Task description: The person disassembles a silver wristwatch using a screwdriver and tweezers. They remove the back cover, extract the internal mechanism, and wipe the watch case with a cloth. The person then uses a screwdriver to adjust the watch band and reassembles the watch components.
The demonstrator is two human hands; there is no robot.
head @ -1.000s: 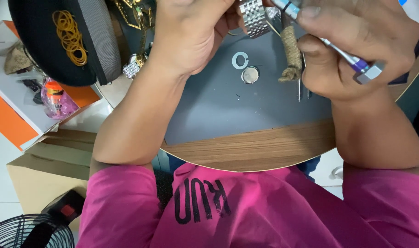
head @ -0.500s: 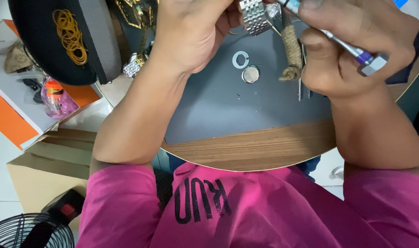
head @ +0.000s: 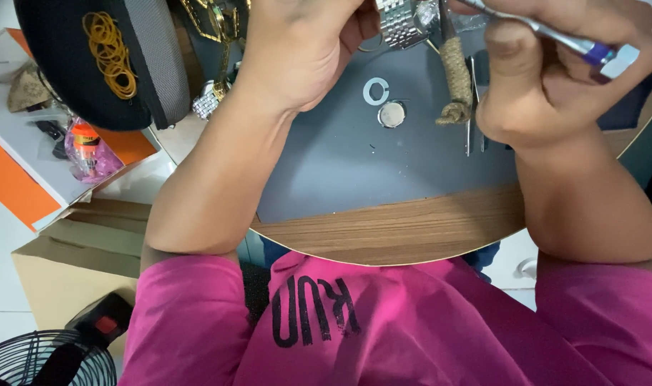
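My left hand (head: pixel 304 50) is closed around a wristwatch with a silver metal link band (head: pixel 401 25) at the top of the view; the watch case is mostly hidden. My right hand (head: pixel 555 71) grips a thin metal tool with a purple band near its end (head: pixel 555 37), its tip pointing at the watch. Both hands hover over a dark grey mat (head: pixel 340 164) on a round wooden table (head: pixel 412 229). On the mat lie a white ring (head: pixel 375 91), a small round silver disc (head: pixel 391 114), a knotted rope piece (head: pixel 454 78) and tweezers (head: pixel 469 121).
To the left sit a black tray with yellow rubber bands (head: pixel 111 53), another metal watch band (head: pixel 208 100), a small bottle with an orange cap (head: pixel 90 146), a cardboard box (head: pixel 68 264) and a fan grille (head: pixel 40 357).
My right hand with the tool has shifted slightly up and to the right. My left hand stays on the watch.
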